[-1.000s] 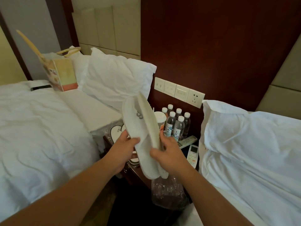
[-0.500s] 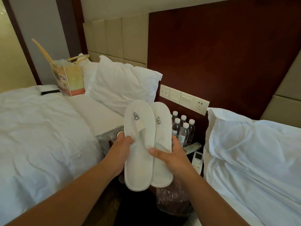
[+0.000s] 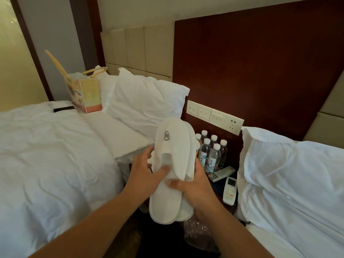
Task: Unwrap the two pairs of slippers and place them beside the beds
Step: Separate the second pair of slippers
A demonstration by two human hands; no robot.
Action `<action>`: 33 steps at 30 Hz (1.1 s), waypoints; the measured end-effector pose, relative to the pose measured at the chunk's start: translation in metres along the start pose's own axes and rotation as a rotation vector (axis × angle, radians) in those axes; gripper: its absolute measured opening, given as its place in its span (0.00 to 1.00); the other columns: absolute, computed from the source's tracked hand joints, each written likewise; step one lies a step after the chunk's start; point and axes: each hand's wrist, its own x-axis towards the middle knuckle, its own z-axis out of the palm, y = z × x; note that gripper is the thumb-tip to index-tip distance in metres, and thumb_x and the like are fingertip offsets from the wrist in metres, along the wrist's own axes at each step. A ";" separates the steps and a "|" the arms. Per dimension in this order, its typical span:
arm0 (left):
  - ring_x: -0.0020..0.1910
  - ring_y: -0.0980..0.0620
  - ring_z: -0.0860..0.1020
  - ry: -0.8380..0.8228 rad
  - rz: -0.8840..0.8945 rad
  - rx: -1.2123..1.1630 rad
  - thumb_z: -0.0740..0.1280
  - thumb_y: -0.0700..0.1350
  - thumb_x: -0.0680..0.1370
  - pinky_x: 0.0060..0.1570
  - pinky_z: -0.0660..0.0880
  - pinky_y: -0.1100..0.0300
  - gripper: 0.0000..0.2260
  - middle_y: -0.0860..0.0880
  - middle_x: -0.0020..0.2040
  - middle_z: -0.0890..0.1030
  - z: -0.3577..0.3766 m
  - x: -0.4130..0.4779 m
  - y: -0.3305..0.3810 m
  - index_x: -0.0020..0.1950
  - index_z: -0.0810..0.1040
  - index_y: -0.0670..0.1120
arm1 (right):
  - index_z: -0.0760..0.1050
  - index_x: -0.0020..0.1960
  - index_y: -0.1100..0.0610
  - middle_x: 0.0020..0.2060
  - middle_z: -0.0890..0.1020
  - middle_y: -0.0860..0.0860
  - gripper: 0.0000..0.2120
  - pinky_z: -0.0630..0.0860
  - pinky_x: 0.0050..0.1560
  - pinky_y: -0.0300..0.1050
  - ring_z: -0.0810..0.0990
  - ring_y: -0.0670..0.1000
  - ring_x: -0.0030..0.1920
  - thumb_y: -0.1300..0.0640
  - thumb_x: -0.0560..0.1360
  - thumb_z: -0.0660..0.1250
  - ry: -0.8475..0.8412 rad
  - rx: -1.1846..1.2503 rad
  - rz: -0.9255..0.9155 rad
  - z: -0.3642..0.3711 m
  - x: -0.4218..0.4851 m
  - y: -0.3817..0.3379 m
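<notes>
A pair of white slippers (image 3: 170, 151) with a grey logo on the toe is held upright between the two beds, one slipper stacked over the other. My left hand (image 3: 143, 173) grips their left edge, thumb across the top sole. My right hand (image 3: 193, 185) holds the right side from below. A crumpled clear plastic wrapper (image 3: 195, 232) hangs under my right hand. The left bed (image 3: 46, 155) and the right bed (image 3: 290, 183) flank the gap. No second pair is in view.
On the dark nightstand (image 3: 216, 189) between the beds stand several water bottles (image 3: 211, 155) and two remote controls (image 3: 229, 190). A wall switch panel (image 3: 214, 116) sits above. A paper gift bag (image 3: 83, 94) and a black phone (image 3: 63, 109) lie on the left bed.
The two slippers, side by side half a second ago, are now stacked one over the other. My hands have shifted slightly right with them.
</notes>
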 end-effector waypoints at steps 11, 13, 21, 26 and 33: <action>0.24 0.57 0.66 0.085 -0.068 0.112 0.61 0.63 0.71 0.28 0.68 0.57 0.21 0.53 0.24 0.67 -0.020 -0.007 0.014 0.29 0.64 0.47 | 0.67 0.68 0.37 0.55 0.80 0.39 0.45 0.81 0.55 0.54 0.80 0.47 0.56 0.56 0.58 0.83 0.071 -0.041 -0.026 0.011 -0.005 -0.001; 0.23 0.59 0.66 0.123 0.004 -0.004 0.62 0.63 0.70 0.27 0.67 0.63 0.20 0.54 0.23 0.68 -0.014 -0.013 0.025 0.31 0.66 0.47 | 0.67 0.68 0.37 0.53 0.82 0.38 0.43 0.82 0.47 0.43 0.82 0.43 0.51 0.56 0.59 0.83 0.085 -0.046 -0.058 0.014 -0.007 -0.003; 0.39 0.57 0.73 0.037 0.202 0.115 0.62 0.41 0.76 0.38 0.69 0.68 0.12 0.55 0.40 0.72 -0.002 -0.019 0.030 0.37 0.65 0.54 | 0.68 0.68 0.39 0.50 0.84 0.39 0.38 0.79 0.37 0.31 0.82 0.34 0.47 0.58 0.64 0.81 0.094 -0.056 -0.141 0.019 -0.008 -0.017; 0.53 0.61 0.68 0.033 0.414 0.204 0.60 0.35 0.76 0.58 0.62 0.76 0.13 0.59 0.50 0.65 -0.004 -0.019 0.034 0.56 0.71 0.51 | 0.68 0.70 0.40 0.55 0.84 0.42 0.39 0.83 0.51 0.43 0.83 0.41 0.53 0.57 0.65 0.81 0.079 -0.086 -0.152 0.022 -0.004 -0.020; 0.60 0.49 0.72 -0.117 0.260 0.143 0.61 0.41 0.79 0.64 0.65 0.60 0.12 0.46 0.58 0.76 -0.007 -0.005 0.052 0.62 0.74 0.43 | 0.69 0.70 0.41 0.55 0.85 0.44 0.36 0.82 0.54 0.50 0.84 0.44 0.54 0.60 0.67 0.78 0.055 -0.095 -0.150 0.026 -0.004 -0.021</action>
